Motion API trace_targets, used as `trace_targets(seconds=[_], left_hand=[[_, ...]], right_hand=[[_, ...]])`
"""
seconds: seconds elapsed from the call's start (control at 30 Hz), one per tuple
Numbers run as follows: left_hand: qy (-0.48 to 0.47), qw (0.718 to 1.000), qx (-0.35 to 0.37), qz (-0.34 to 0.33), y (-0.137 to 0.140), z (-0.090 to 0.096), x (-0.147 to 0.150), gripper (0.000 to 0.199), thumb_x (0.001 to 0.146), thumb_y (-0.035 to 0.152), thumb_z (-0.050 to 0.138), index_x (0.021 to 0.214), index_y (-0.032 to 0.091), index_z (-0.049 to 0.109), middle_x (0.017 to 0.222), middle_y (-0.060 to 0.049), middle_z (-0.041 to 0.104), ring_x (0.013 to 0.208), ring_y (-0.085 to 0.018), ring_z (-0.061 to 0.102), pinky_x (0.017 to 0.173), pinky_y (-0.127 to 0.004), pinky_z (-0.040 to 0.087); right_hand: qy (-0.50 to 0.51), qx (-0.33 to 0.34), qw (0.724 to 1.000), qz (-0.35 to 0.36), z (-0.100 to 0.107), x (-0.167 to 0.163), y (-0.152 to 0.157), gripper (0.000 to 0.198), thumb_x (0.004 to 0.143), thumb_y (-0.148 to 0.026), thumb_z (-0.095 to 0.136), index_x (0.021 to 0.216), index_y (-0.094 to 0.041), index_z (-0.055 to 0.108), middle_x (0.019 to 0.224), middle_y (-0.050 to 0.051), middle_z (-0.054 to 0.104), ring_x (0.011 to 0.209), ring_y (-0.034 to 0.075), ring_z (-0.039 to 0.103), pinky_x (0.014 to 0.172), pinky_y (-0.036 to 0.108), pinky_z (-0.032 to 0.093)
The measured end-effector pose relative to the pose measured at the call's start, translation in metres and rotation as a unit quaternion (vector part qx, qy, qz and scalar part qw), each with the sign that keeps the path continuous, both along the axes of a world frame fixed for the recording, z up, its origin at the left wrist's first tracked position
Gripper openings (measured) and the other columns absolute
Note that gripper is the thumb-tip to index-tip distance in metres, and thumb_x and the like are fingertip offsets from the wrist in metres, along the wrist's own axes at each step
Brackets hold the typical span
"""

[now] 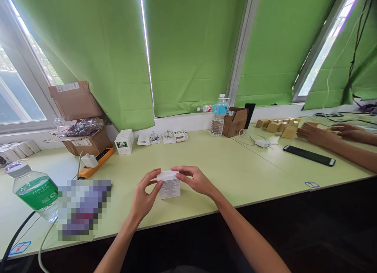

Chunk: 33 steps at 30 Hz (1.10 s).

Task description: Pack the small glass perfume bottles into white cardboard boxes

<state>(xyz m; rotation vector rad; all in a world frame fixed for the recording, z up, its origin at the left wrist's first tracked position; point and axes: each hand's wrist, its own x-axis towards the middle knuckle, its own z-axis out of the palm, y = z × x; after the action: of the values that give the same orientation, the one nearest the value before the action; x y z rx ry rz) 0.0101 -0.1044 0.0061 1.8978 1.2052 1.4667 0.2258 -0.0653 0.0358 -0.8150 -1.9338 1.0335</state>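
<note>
A small white printed carton (170, 189) stands upright near the table's front edge, its top at my fingertips. My left hand (145, 194) pinches its left top edge between thumb and fingers. On the other side, my right hand (196, 179) grips the right top edge, thumb in front and fingers across the top. Fine print covers the face toward me; what is inside cannot be seen. Behind it stands a row of similar white cartons (123, 142), beside two opened packs with wired items, the left pack (149, 138) and the right pack (174, 136).
At left are a green-labelled water bottle (37, 192), an orange power strip (97, 164) and an open cardboard box (85, 141). A large bottle (218, 116) stands at the back. To the right, a co-worker's hands (315, 132) are among small tan boxes (273, 126), behind a black phone (309, 155).
</note>
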Motion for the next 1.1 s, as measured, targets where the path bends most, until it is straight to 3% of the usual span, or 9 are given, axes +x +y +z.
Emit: trace_targets(seconds=[0.2,1.1], left_hand=[[-0.009,1.0,0.006,0.026,-0.0009,0.0013,-0.0016,0.028,0.087,0.034,0.052,0.111,0.024,0.062,0.123,-0.007,0.058,0.104,-0.02,0.059,0.08,-0.033,0.054],[-0.014,0.999,-0.003,0.045,-0.0001,0.0006,0.0004,0.025,0.086,0.037,0.052,0.103,0.022,0.064,0.107,-0.005,0.067,0.093,-0.018,0.063,0.083,-0.032,0.051]], right_hand=[[0.001,-0.01,1.0,-0.003,0.0005,0.0019,0.0006,0.043,0.081,-0.048,0.06,0.116,-0.023,0.064,0.116,0.006,0.065,0.104,0.025,0.061,0.095,0.042,0.047],[0.016,-0.001,0.999,-0.035,-0.0035,-0.0036,0.0018,0.039,0.081,-0.049,0.059,0.109,-0.023,0.068,0.111,0.005,0.067,0.098,0.024,0.063,0.089,0.038,0.05]])
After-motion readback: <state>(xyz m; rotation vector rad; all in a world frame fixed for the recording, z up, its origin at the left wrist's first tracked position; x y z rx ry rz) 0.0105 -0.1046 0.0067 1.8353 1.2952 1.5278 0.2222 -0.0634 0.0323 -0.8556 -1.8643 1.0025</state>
